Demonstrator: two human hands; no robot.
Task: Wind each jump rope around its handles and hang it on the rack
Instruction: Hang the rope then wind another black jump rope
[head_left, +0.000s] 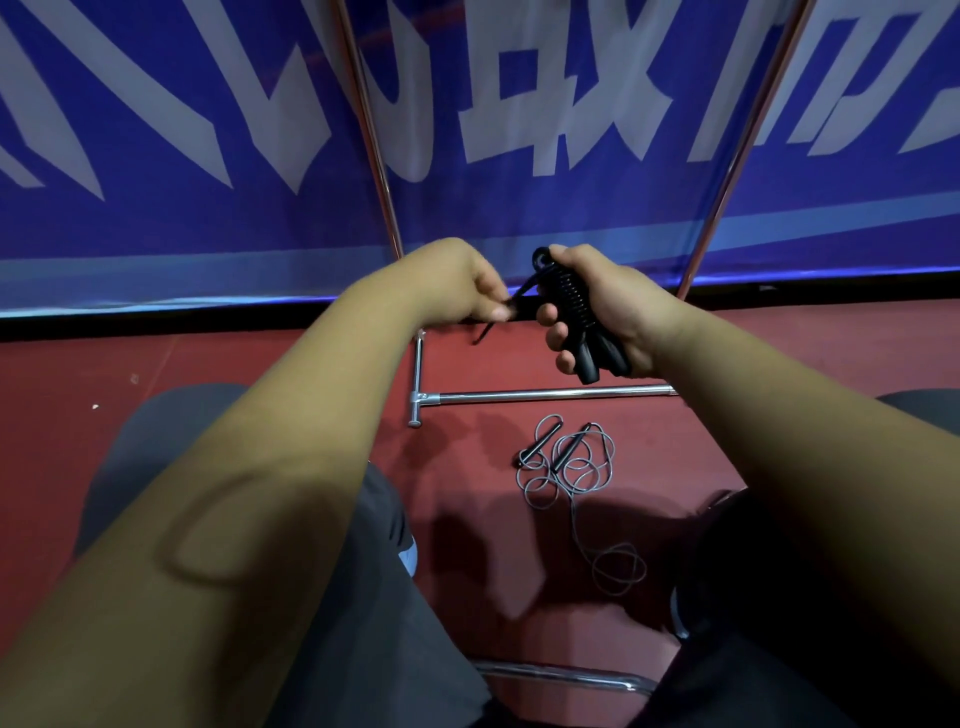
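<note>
Bare forearms (260, 493) stretch over dark-trousered knees (156, 431). Right hand (613, 312) is curled tight round the black jump rope (571, 301), cord coiled on its paired handles, and left hand (457, 283) pinches the loose cord end. A grey-corded jump rope (566, 467) sprawls unwound on the red floor (260, 364) just beside the chrome metal rack (545, 395).

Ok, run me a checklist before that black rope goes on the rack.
1. Both handles in a firm grip: ok, the right hand is wrapped around the black rope bundle.
2. Cord coiled around the handles: ok, turns show along the bundle.
3. Loose end secured: not ok, the left hand pinches a free tail.
4. Hanging spot on the rack located: cannot tell, only the uprights and base bar show.
5. Grey rope wound: not ok, it lies uncoiled on the floor.
</note>
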